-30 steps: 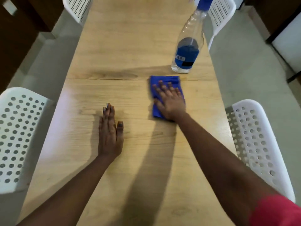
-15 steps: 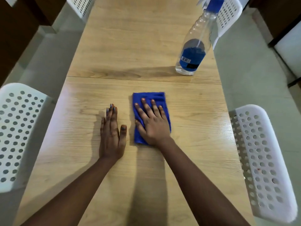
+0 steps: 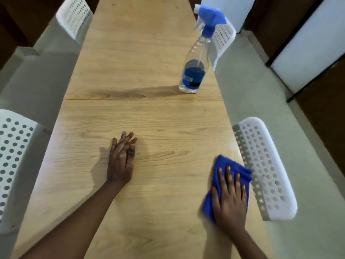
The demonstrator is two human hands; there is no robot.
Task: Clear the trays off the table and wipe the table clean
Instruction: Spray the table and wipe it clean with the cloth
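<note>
A long light-wood table (image 3: 141, 58) runs away from me. My right hand (image 3: 230, 200) lies flat with straight fingers on a blue cloth (image 3: 226, 166), pressing it onto the table by the right edge; part of the cloth hangs past that edge. My left hand (image 3: 121, 161) rests flat on the bare wood near the middle, fingers together. No tray is in view.
A clear spray bottle (image 3: 195, 70) with a blue trigger head stands at the table's right side, beyond a seam across the top. White perforated chairs stand at the near right (image 3: 267, 171), near left (image 3: 13, 165), far left (image 3: 74, 15) and far right (image 3: 223, 37).
My right hand has swept the blue cloth from the table's middle, beside the left hand, toward me and out to the right edge. The left hand has stayed in place.
</note>
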